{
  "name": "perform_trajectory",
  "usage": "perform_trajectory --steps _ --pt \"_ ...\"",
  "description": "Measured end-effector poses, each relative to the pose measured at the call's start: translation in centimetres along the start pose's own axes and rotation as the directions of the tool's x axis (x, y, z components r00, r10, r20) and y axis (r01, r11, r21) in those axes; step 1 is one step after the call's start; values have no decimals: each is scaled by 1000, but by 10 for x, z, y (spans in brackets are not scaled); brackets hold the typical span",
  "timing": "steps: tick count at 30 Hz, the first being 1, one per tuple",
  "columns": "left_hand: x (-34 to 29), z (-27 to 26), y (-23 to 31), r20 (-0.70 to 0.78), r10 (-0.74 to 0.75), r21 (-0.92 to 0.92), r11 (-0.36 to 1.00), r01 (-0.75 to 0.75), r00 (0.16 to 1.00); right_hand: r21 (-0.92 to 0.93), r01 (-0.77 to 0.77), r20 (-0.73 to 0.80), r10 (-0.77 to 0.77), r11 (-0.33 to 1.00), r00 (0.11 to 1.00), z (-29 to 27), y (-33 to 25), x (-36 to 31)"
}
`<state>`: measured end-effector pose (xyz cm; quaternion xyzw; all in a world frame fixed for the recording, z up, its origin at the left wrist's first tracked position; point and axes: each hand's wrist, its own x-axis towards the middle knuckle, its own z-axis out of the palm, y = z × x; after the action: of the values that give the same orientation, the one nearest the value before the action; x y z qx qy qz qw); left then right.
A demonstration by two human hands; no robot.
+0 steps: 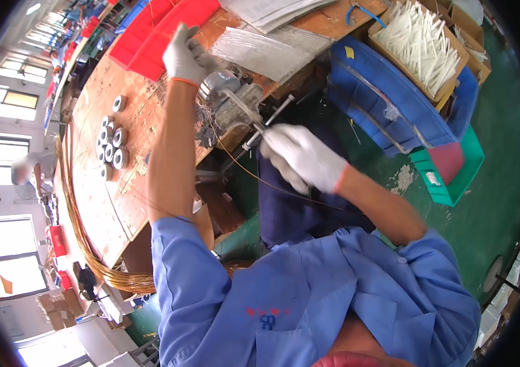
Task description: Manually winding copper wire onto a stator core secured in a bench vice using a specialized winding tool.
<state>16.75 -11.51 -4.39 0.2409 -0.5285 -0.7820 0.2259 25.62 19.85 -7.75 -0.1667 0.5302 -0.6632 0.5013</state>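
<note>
A metal bench vise (238, 110) is fixed at the table edge, with a round silvery metal part (219, 84) at its far left side. My left hand (183, 58), in a white glove, is just beyond that part, fingers curled; what they hold, if anything, is hidden. My right hand (303, 156), also gloved, is closed around the near end of the vise's handle, by a metal crossbar (284, 109). A thin copper-coloured wire (235, 160) runs from the vise past my right hand toward my body.
Several grey metal rings (109, 144) stand on the wooden table (141, 110). Red bins (144, 46) and white sheets (260, 52) lie farther back. A long wire bundle (79, 223) curves along the left. At right are a blue bin (364, 92), a box of white strips (419, 46) and a green crate (456, 189).
</note>
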Motion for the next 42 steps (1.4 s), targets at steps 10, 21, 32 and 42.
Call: perform_trajectory --steps 10,21,32,42 --pt "-113 -73 15 396 807 845 -132 -519 438 -190 -229 336 282 955 899 -41 39 -251" --pt "-43 31 48 40 380 153 912 -381 924 151 -38 195 7 988 981 -8 34 -95" --pt "-8 -29 11 -116 283 360 905 -226 952 205 -26 162 -7 978 987 -1 32 -56" --pt "-190 24 -33 723 466 615 -99 -782 510 66 -270 714 144 960 686 -118 89 -303"
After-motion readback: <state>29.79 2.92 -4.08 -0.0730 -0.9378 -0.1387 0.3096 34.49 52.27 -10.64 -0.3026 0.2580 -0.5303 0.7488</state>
